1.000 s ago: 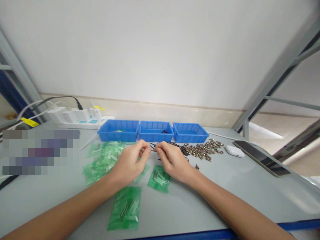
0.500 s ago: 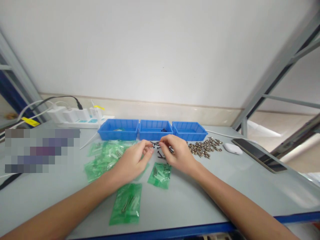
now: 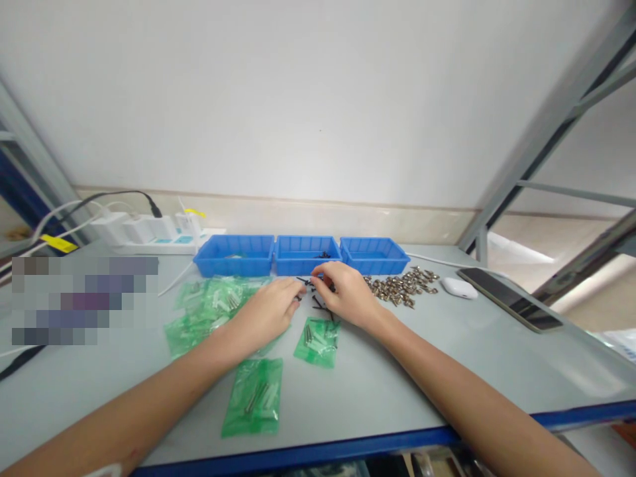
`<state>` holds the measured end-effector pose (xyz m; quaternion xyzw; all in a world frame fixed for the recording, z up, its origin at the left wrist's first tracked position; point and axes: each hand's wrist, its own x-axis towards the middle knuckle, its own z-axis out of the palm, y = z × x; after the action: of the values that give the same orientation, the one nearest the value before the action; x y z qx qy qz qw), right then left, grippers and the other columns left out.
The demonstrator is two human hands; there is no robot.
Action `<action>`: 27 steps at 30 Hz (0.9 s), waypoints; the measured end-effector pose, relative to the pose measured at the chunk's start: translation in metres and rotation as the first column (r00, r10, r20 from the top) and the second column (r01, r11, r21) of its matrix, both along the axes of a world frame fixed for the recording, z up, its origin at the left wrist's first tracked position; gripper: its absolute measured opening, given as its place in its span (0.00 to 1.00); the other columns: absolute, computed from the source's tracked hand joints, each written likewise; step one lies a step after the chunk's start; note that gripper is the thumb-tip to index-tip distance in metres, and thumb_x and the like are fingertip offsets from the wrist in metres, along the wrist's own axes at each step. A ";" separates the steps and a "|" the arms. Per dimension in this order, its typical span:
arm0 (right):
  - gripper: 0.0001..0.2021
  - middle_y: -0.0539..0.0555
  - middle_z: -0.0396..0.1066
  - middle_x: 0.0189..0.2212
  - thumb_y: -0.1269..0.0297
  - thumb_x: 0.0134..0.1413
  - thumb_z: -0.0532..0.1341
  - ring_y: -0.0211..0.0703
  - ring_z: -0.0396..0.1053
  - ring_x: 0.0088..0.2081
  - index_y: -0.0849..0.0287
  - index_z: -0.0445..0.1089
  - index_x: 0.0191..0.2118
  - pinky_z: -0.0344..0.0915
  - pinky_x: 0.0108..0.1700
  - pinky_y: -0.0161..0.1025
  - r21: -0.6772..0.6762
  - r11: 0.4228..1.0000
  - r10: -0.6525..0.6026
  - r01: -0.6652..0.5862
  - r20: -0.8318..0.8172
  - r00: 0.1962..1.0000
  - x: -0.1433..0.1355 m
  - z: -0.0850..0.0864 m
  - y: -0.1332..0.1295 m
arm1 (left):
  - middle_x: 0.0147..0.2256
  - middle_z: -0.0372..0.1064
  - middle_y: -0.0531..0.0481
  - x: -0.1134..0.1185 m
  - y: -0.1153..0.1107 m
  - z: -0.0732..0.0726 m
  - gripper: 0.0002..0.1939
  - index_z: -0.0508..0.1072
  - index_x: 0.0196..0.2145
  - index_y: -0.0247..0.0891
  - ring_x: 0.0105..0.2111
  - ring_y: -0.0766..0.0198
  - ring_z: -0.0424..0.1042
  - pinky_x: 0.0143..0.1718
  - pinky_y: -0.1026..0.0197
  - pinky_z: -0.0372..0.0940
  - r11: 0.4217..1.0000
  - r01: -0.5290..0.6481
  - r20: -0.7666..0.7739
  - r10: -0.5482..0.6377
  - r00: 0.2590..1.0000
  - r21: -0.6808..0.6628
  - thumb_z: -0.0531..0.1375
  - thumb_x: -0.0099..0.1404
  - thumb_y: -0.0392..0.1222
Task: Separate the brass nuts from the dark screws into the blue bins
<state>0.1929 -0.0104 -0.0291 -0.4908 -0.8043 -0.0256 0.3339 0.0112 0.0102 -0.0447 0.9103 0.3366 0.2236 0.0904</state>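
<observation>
Several black screws (image 3: 318, 302) lie on the grey table between my hands, in front of the blue bins. My left hand (image 3: 271, 306) is curled palm down beside them, with something small and dark at its fingertips, too small to name. My right hand (image 3: 342, 291) bends over the screws from the right, thumb and fingers curved around dark pieces that they partly hide. Just below the screws lies a green bag (image 3: 317, 342) with screws inside. Another green bag (image 3: 253, 397) is nearer the front edge, and a heap of green bags (image 3: 213, 305) lies left of my left hand.
Behind my hands stand a left blue bin (image 3: 236, 265), a middle bin (image 3: 307, 267) with dark screws, and a right bin (image 3: 375, 265). Metal fittings (image 3: 405, 286), a white case (image 3: 459, 287) and a phone (image 3: 509, 299) lie right. A power strip (image 3: 154, 246) is back left.
My left hand has turned more palm down, its fingers lower over the table. My right hand has shifted slightly left, over the black screws. The whole view has moved a little.
</observation>
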 end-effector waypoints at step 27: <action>0.05 0.52 0.66 0.29 0.72 0.53 0.53 0.38 0.62 0.32 0.61 0.66 0.35 0.58 0.36 0.35 -0.101 0.976 0.195 -0.191 0.022 0.981 0.002 -0.005 -0.006 | 0.32 0.73 0.49 -0.004 -0.011 0.016 0.10 0.72 0.37 0.38 0.32 0.61 0.70 0.36 0.63 0.61 0.989 -0.068 0.231 0.098 0.968 -0.135 0.54 0.59 0.40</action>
<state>0.1948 -0.0164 -0.0339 -0.4257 -0.8537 0.0385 0.2974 0.0075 -0.0003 -0.0284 0.8546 0.3747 0.3127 0.1776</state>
